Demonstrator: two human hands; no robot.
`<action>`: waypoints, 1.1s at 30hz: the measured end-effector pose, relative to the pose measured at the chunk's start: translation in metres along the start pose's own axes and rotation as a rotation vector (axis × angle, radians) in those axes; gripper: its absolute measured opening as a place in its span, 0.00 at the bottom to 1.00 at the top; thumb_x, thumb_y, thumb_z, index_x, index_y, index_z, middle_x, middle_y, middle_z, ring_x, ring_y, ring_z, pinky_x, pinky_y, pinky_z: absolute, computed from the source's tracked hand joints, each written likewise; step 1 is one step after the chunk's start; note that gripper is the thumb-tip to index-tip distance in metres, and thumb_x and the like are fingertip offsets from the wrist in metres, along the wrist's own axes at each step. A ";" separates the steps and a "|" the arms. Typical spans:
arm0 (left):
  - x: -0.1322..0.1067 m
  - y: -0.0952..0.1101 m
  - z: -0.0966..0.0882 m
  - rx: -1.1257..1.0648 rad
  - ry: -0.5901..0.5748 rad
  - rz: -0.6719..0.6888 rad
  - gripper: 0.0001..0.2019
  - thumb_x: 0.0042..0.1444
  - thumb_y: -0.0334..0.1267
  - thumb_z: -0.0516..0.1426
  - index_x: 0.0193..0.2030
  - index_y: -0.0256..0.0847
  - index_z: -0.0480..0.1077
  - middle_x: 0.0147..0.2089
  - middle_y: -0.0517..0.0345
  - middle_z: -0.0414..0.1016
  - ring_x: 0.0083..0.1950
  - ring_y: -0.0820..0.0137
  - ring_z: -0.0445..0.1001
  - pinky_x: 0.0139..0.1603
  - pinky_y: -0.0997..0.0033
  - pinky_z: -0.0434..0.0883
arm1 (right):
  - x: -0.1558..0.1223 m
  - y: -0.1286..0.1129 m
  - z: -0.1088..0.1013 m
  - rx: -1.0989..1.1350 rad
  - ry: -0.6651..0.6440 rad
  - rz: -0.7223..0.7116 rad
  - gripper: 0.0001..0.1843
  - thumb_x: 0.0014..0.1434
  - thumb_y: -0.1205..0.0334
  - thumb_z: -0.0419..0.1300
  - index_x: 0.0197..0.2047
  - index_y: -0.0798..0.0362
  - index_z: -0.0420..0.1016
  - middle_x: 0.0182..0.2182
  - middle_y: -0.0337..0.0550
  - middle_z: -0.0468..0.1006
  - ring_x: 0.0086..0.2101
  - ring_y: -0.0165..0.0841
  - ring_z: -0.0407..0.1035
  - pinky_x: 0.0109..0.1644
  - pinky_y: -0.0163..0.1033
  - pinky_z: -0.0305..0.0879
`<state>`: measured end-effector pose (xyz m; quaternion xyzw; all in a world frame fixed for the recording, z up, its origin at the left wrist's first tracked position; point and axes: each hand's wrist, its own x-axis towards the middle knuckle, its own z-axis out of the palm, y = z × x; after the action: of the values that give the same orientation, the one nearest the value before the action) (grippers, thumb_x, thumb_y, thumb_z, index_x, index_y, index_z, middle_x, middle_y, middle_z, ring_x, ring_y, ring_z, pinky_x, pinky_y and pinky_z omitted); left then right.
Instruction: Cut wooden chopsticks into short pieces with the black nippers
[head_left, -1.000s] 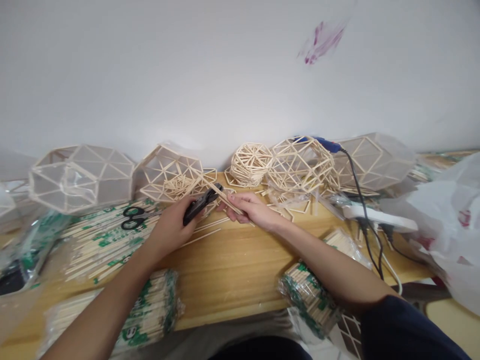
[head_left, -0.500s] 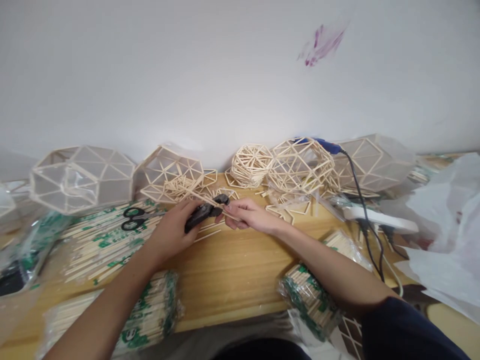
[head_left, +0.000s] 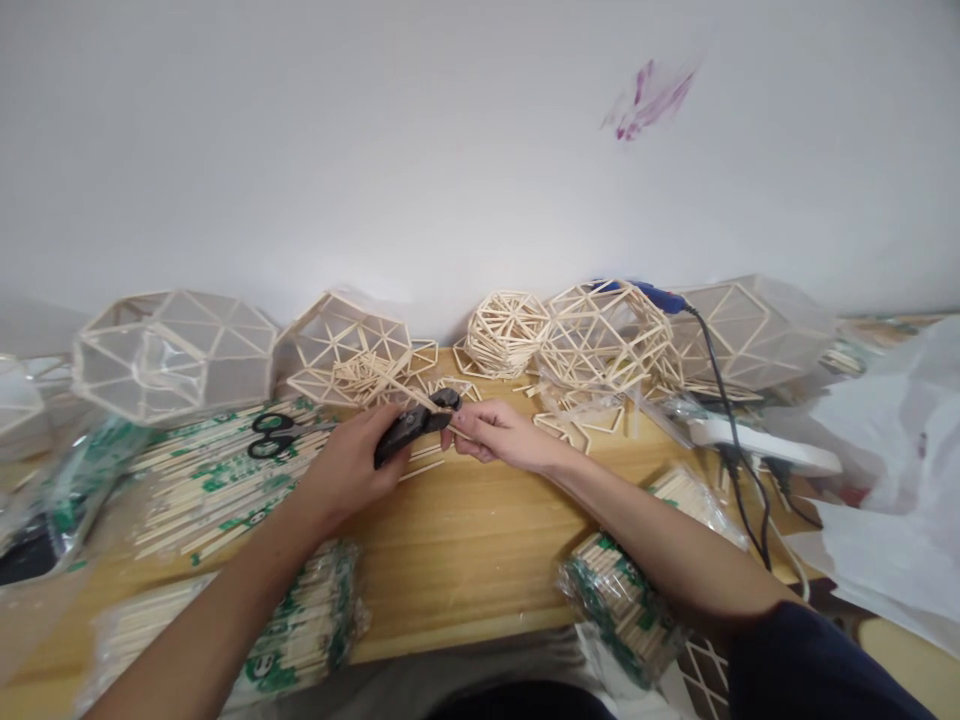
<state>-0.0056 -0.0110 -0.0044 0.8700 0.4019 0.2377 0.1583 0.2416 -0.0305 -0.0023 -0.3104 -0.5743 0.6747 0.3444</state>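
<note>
a: nearest us at six o'clock, the bare desk (head_left: 450, 560), with wrapped bundles of sticks (head_left: 307, 620) at seven o'clock and another bundle (head_left: 622, 600) at five.

b: those clear wrappers with green print are the only containers in sight, both packed tight with pale sticks. more wrapped sticks (head_left: 210, 480) lie fanned out at nine o'clock, black scissors (head_left: 274, 435) on top.

a: up the middle now, the left hand (head_left: 349, 465) is closed around a black cutter (head_left: 412, 425), its nose pointing toward one o'clock.

b: and the right hand (head_left: 499, 438) is pinched narrow on a thin stick (head_left: 409, 395), which runs out toward ten o'clock and crosses the cutter's tip just above desk centre.

a: i'd judge a trim is on. to do it well, keep the stick square across the blades, pinch close to the cut so it can't whip, and squeeze in one go so the wood doesn't splinter.

b: agreed, and keep the fingertips (head_left: 461, 425) off the blade line, they sit just beside it.

a: farther back at twelve o'clock, stick-lattice domes (head_left: 600, 335) line the wall, a ball-shaped one (head_left: 506, 330) among them.

b: a blue glue gun (head_left: 652, 293) rests on the dome at one o'clock, its cord dropping to a white power strip (head_left: 757, 445) at three.
</note>
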 end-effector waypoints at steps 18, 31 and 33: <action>-0.002 0.002 0.003 0.026 -0.012 -0.061 0.09 0.57 0.36 0.57 0.44 0.42 0.75 0.37 0.55 0.82 0.36 0.63 0.79 0.37 0.69 0.69 | -0.002 -0.007 -0.008 0.127 -0.179 0.128 0.32 0.65 0.32 0.60 0.38 0.57 0.75 0.19 0.27 0.55 0.19 0.22 0.44 0.22 0.32 0.38; 0.005 -0.006 -0.010 0.024 0.293 -0.174 0.12 0.66 0.47 0.57 0.47 0.42 0.75 0.42 0.54 0.81 0.40 0.63 0.77 0.46 0.66 0.71 | 0.000 -0.013 -0.037 -0.266 0.202 0.024 0.22 0.59 0.42 0.70 0.35 0.54 0.76 0.25 0.35 0.71 0.27 0.28 0.62 0.32 0.34 0.55; 0.004 -0.006 -0.009 0.001 0.272 -0.184 0.14 0.66 0.49 0.57 0.45 0.42 0.76 0.40 0.56 0.81 0.38 0.64 0.76 0.43 0.67 0.70 | 0.002 -0.007 -0.036 -0.288 0.229 0.021 0.23 0.58 0.42 0.71 0.35 0.54 0.75 0.25 0.34 0.70 0.27 0.27 0.61 0.32 0.34 0.54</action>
<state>-0.0117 -0.0031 0.0015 0.7895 0.4976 0.3376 0.1229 0.2708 -0.0079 -0.0004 -0.4373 -0.6187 0.5492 0.3525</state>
